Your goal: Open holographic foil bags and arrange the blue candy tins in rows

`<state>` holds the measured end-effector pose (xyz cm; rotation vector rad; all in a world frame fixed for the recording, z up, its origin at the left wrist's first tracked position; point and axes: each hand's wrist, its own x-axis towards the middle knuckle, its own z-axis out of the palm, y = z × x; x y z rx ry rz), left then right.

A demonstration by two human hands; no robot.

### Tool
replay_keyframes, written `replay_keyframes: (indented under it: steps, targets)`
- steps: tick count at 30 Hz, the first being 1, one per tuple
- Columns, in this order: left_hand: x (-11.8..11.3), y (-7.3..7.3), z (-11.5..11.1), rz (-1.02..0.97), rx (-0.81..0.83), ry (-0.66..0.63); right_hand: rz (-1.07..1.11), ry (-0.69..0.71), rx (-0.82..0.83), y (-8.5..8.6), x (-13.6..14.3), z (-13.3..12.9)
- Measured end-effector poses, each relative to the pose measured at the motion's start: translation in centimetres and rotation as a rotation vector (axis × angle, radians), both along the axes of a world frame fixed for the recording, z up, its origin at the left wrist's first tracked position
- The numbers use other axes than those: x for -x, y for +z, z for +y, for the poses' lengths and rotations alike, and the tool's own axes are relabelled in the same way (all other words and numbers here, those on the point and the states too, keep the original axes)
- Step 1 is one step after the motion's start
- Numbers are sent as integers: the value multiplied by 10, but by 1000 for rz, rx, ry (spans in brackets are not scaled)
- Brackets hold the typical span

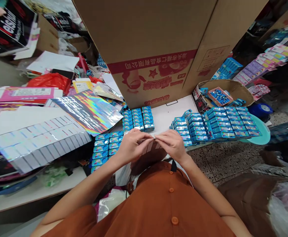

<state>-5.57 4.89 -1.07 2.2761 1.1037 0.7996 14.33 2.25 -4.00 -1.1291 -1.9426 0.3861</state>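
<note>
- I'm pinching a thin white strip (154,137) between both hands: my left hand (134,144) is gripping its left end with fingers closed, and my right hand (171,144) is clamping the right end the same way.
- The strip is hanging just in front of the big cardboard box (144,49), above the near edge of the desk (166,115).
- Stacks of small blue boxes (137,119) are sitting between the strip and the cardboard box; more blue stacks (218,125) are lying to the box's right.
- A holographic sheet (89,110) is lying left of the cardboard box.
- I'm judging the risk: uneven pulling could tear or crease the strip, and an elbow could knock the nearest stacks over.
</note>
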Motion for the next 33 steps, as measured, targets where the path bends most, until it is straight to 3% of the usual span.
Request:
replay_keyframes:
  steps: [7, 12, 19, 28, 31, 33]
  targets:
    - [-1, 2, -4, -58, 217, 146, -289, -96, -340, -5, 4, -8]
    - [-1, 3, -4, -123, 384, 204, -316, -121, -408, -11, 8, -11]
    - [2, -2, -2, -174, 488, 218, -272, -111, -388, -21, 12, -11]
    - [3, -2, -2, -77, 364, 195, -165, -61, -324, -18, 16, -10]
    - [13, -6, 12, 34, 169, 222, -53, -5, -250, -11, 19, -13]
    - [30, -11, 33, 105, 53, 243, 72, 5, -133, -5, 19, -14]
